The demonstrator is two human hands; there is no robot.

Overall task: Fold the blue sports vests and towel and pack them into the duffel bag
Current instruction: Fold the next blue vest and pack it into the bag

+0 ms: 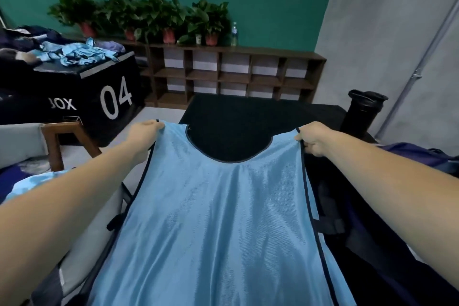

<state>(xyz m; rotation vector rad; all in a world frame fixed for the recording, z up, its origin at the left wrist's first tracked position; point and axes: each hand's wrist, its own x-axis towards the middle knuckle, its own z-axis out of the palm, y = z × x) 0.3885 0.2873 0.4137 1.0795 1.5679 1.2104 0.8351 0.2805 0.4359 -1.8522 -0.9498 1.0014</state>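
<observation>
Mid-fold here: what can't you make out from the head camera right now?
All in the head view:
1. Hem of the vest: cut off by the bottom edge.
2. dark bag at right: largely behind the right arm and vest; open or closed unclear.
3. blue pile on the black box: crumpled, too small to count pieces.

gym locker area: black box (109, 97) marked 04 beyond the left hand (146, 130), cubby shelves (231, 74) with potted plants (154, 17) ahead of the right hand (311, 139).
</observation>
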